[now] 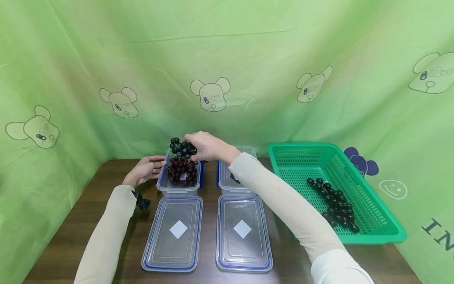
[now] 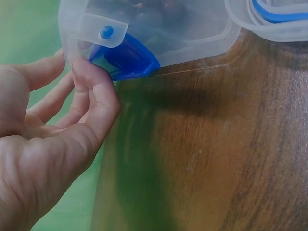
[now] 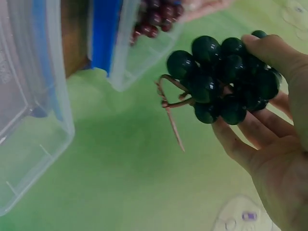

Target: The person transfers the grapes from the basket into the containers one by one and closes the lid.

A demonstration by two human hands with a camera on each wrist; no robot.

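Note:
My right hand grips a bunch of dark grapes above the back of the left clear plastic box. In the right wrist view, thumb and fingers hold the dark bunch from both sides, and its brown stem hangs free. Reddish grapes lie inside that box. At the box's left side is my left hand. The left wrist view shows its thumb and index finger pinching the box edge by a blue latch, which hangs down.
A second clear box stands to the right, partly behind the right arm. Two blue-rimmed lids lie in front of the boxes. At the right, a green basket holds more dark grapes. A green curtain hangs behind.

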